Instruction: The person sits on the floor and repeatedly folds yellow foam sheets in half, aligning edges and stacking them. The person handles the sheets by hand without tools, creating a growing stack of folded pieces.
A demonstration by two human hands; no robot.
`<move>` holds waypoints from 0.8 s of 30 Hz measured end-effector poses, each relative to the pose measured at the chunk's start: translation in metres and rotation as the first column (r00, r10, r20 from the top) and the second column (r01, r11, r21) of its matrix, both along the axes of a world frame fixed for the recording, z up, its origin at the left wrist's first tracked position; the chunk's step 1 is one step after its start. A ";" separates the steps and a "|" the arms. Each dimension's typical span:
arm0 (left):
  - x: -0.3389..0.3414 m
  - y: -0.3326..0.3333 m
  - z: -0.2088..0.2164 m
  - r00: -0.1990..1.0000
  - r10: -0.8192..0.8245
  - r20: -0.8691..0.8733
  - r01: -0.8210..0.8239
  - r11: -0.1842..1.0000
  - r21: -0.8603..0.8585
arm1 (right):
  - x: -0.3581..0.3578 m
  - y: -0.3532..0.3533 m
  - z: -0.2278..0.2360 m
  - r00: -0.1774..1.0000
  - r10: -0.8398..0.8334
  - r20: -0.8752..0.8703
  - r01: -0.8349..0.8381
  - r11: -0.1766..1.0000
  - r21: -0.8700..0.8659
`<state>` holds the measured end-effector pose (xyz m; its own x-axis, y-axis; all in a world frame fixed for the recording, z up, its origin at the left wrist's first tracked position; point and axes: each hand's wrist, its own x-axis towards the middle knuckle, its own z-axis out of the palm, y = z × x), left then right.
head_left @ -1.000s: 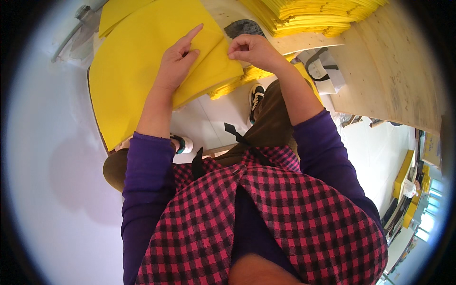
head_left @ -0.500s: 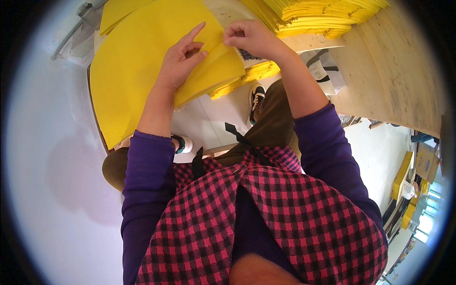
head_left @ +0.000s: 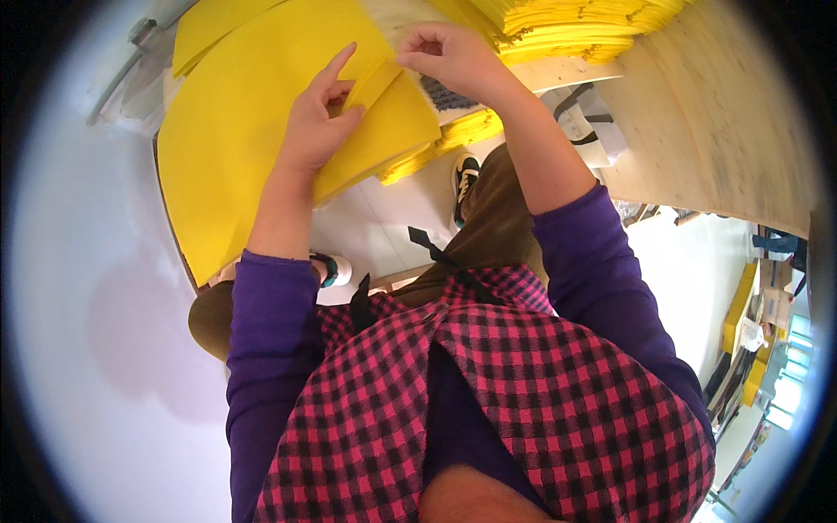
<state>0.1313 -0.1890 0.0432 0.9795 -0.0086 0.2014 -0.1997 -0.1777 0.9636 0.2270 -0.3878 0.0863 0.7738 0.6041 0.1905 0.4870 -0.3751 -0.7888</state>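
A large, smooth yellow sheet (head_left: 235, 131) lies spread on the work surface ahead of me. On its right part a narrow, folded-looking yellow strip (head_left: 377, 85) runs between my hands; whether it is a piece apart or the sheet's own edge, I cannot tell. My left hand (head_left: 316, 124) rests over the sheet, thumb and curled fingers round the strip's near end, index finger stretched out and away. With thumb and forefinger pinched together, my right hand (head_left: 449, 63) grips the strip's far end, just beyond the sheet's right edge.
Thick stacks of yellow sheets (head_left: 571, 30) stand at the far right beside a wooden board (head_left: 715, 131). More yellow sheets (head_left: 471, 129) sit below the surface's edge. A white bag with dark straps (head_left: 584, 131) is under the board. A white wall (head_left: 113, 288) bounds the left.
The strip now stands up more clearly between my hands, where a flatter edge showed before. My left fingers have closed in on it. The whole view has shifted slightly.
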 end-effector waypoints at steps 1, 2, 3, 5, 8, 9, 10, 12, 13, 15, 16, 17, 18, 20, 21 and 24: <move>0.001 0.001 -0.001 1.000 0.000 0.003 0.000 1.000 -0.001 | -0.002 -0.009 -0.002 0.997 0.022 -0.067 -0.021 1.000 0.022; 0.002 0.002 -0.001 1.000 -0.002 -0.004 0.002 1.000 -0.002 | -0.003 -0.018 -0.005 0.990 0.041 -0.133 -0.036 0.998 0.044; 0.002 0.003 -0.001 1.000 0.008 -0.003 -0.008 0.999 0.033 | -0.003 -0.023 -0.008 0.991 0.096 -0.094 -0.097 0.995 -0.002; 0.001 0.005 -0.002 1.000 0.014 -0.009 -0.013 0.995 0.096 | -0.006 -0.031 -0.017 0.983 0.182 -0.027 -0.183 0.975 -0.122; 0.003 0.002 0.001 0.999 -0.044 -0.014 0.045 0.999 0.009 | -0.011 -0.032 -0.030 0.978 0.203 0.036 -0.194 0.965 -0.175; 0.000 0.000 0.002 0.999 -0.052 -0.018 0.051 0.999 -0.019 | -0.011 -0.029 -0.034 0.981 0.184 0.059 -0.170 0.968 -0.182; -0.002 -0.002 0.004 0.998 -0.060 -0.022 0.059 0.997 -0.047 | -0.010 -0.027 -0.035 0.983 0.183 0.005 -0.180 0.969 -0.172; -0.005 -0.005 0.008 0.993 -0.117 -0.021 0.114 0.985 -0.132 | -0.010 -0.022 -0.037 0.983 0.185 0.006 -0.182 0.972 -0.147; -0.006 -0.007 0.009 0.995 -0.098 -0.032 0.093 0.987 -0.134 | -0.009 -0.021 -0.036 0.984 0.176 0.022 -0.168 0.964 -0.208; -0.006 -0.010 0.011 0.994 -0.108 -0.032 0.102 0.983 -0.150 | -0.011 -0.022 -0.032 0.987 0.156 -0.025 -0.158 0.970 -0.184; -0.006 -0.010 0.013 0.993 -0.112 -0.029 0.106 0.984 -0.141 | -0.012 -0.021 -0.029 0.991 0.135 -0.018 -0.136 0.970 -0.201; -0.005 -0.010 0.013 0.990 -0.143 -0.007 0.140 0.979 -0.148 | -0.012 -0.020 -0.025 0.992 0.129 -0.005 -0.127 0.970 -0.206; -0.004 -0.010 0.013 0.992 -0.118 -0.037 0.112 0.985 -0.134 | -0.012 -0.020 -0.022 0.992 0.123 -0.003 -0.121 0.968 -0.220; -0.004 -0.010 0.014 0.989 -0.133 -0.068 0.122 0.981 -0.154 | -0.012 -0.018 -0.016 0.993 0.115 -0.019 -0.116 0.970 -0.212; -0.003 -0.010 0.015 0.990 -0.132 -0.050 0.124 0.983 -0.132 | -0.012 -0.017 -0.012 0.993 0.114 -0.038 -0.120 0.970 -0.213; -0.007 -0.009 0.017 0.989 -0.145 -0.039 0.140 0.984 -0.109 | -0.009 -0.009 -0.007 0.993 0.119 -0.015 -0.119 0.964 -0.238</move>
<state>0.1244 -0.1984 0.0603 0.9782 -0.1296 0.1625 -0.1699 -0.0479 0.9843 0.2181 -0.3967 0.0794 0.6935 0.7199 0.0297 0.5394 -0.4915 -0.6837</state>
